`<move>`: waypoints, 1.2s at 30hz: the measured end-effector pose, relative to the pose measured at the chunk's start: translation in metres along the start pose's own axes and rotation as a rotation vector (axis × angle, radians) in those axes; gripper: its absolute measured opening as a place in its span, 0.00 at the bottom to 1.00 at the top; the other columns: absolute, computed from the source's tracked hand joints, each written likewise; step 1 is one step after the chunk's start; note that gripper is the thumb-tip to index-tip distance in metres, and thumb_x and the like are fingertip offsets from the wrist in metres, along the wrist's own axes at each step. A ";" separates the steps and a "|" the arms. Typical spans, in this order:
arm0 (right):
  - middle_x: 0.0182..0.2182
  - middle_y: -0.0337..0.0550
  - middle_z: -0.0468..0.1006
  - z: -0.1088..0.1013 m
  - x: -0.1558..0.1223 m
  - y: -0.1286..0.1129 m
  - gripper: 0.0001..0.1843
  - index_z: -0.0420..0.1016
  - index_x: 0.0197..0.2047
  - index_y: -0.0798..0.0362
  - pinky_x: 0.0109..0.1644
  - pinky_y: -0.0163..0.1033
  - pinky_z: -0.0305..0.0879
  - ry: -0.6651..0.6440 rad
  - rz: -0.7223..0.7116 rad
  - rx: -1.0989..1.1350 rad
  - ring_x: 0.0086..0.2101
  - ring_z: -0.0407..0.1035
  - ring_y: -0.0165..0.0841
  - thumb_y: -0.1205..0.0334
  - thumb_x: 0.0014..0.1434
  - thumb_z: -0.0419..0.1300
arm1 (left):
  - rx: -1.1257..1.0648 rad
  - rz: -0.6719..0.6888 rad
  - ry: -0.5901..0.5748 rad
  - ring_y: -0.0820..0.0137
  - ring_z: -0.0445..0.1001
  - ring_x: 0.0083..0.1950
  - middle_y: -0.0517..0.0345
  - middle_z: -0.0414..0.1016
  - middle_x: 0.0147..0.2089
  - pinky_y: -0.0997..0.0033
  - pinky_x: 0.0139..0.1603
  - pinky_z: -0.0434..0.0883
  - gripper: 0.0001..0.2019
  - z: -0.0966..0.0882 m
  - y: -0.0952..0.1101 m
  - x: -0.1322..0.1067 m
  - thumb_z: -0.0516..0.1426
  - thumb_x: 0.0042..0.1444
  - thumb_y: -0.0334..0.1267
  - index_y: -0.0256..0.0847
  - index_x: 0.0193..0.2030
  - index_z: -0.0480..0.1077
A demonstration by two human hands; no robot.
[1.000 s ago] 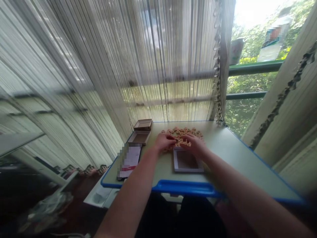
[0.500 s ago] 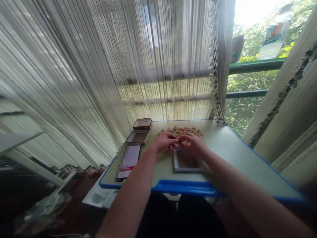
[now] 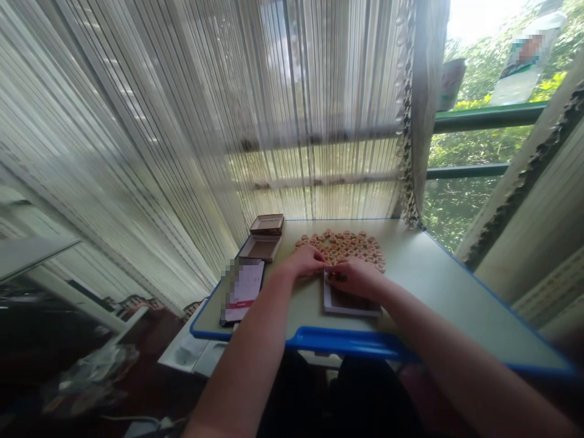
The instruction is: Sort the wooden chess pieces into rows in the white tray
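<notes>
Many small round wooden discs [image 3: 347,238], which look like Chinese chess pieces, lie in a loose flat cluster on the table. In front of them is a shallow open box [image 3: 351,314] with a pale rim and brown inside. My left hand [image 3: 309,260] is at the cluster's near left edge, its fingers bent together; what they hold, if anything, is hidden. Over the box's far left corner, my right hand [image 3: 360,278] has its fingers closed on a round wooden disc [image 3: 332,277]. The fingertips of both hands nearly meet.
The pale table [image 3: 438,286] has a blue edge and a blue front tray [image 3: 347,342]. Two shallow open boxes, a nearer box [image 3: 261,248] and a farther box [image 3: 267,224], stand at the back left. A phone-like device [image 3: 244,292] lies at the left. String curtains hang behind.
My right hand has come down and nearer, from the cluster's edge to over the box's far left corner. My left hand stays by the cluster. The view has shifted slightly.
</notes>
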State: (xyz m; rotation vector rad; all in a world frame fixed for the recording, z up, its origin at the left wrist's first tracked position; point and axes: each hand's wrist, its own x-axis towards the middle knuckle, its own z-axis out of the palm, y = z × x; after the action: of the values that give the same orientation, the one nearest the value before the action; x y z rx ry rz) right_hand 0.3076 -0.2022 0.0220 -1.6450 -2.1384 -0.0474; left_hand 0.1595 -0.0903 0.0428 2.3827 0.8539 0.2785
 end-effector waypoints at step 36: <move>0.37 0.42 0.77 -0.014 0.038 0.033 0.13 0.77 0.40 0.48 0.36 0.35 0.61 -0.042 0.160 0.046 0.33 0.69 0.33 0.59 0.51 0.56 | 0.152 -0.147 0.454 0.67 0.73 0.43 0.52 0.77 0.41 0.70 0.46 0.68 0.13 -0.012 -0.016 0.030 0.57 0.49 0.39 0.38 0.40 0.75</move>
State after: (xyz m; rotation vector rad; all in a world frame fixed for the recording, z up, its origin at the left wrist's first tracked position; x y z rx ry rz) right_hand 0.3354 -0.1614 0.0407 -1.7988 -2.0147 0.0857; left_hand 0.1697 -0.0553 0.0431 2.4161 1.2890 0.7363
